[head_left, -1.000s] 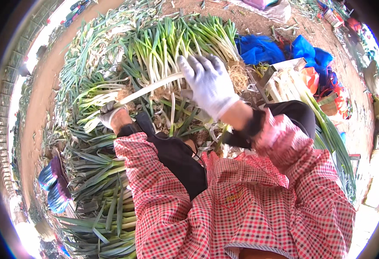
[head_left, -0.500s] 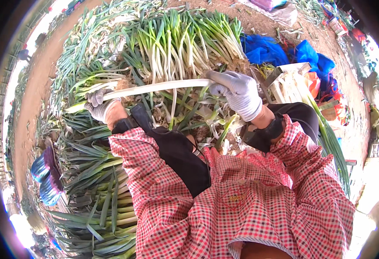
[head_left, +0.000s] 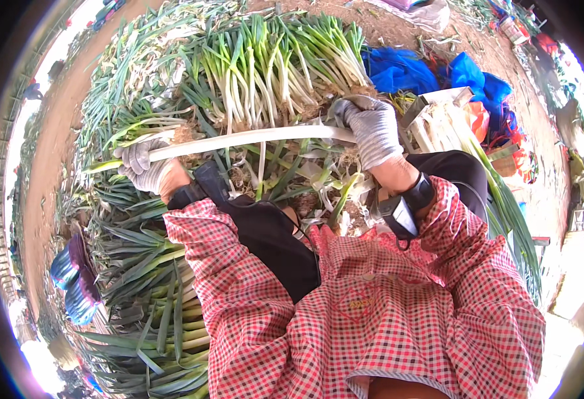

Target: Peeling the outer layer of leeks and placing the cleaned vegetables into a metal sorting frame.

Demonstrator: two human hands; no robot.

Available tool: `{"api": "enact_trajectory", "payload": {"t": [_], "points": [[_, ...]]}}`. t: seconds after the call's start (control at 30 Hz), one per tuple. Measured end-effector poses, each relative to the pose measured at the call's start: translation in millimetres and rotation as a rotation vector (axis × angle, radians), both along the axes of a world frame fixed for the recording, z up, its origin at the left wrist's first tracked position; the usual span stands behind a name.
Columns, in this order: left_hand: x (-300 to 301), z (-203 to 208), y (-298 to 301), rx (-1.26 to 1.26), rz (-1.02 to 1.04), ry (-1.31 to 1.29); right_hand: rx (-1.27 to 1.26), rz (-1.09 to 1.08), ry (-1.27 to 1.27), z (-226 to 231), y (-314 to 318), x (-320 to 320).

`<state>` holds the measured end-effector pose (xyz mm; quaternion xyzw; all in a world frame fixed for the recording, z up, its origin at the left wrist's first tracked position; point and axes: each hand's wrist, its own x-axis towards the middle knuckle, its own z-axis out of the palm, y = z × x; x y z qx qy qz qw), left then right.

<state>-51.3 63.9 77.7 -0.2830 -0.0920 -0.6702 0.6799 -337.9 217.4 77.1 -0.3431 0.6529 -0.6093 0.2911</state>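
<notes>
One long pale stalk [head_left: 258,135] in work, held across the front of the body above the trimmings, bowed slightly upward. The gloved left hand [head_left: 144,164] was closed around it near the green end, the tip poking out beyond the fingers. The gloved right hand [head_left: 374,131] was curled in at the other end, touching or very near it; could not tell whether it pinched the stalk itself or a loose outer layer. Most of the visible length looked white and smooth, so I judged this stalk largely cleaned, its right end perhaps unfinished. Apparently done: the row of pale-stemmed leeks [head_left: 258,83] lying beyond the hands, green tops away, roots toward the person. A smaller bunch [head_left: 151,128] lay left of that row. Apparently left to do: the heap of dark-leaved leeks [head_left: 165,319] at lower left, looking unstripped, though its stem ends were hidden by the sleeve. Stripped leaf scraps [head_left: 318,178] littered the ground between the knees. No count possible; overall share finished uncertain.
</notes>
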Motion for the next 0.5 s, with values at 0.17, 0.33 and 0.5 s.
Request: {"api": "enact_trajectory", "payload": {"t": [0.17,0.33,0.5], "points": [[55,-37,-24,0.110,0.015,0.032,-0.220,0.214,-0.846,-5,20,-36],[44,-15,-6,0.084,0.131,-0.058,0.316,-0.065,0.445,-51,47,-101],[24,-15,-5,0.048,0.035,-0.053,-0.196,0.344,0.891,-17,35,-75]]}}
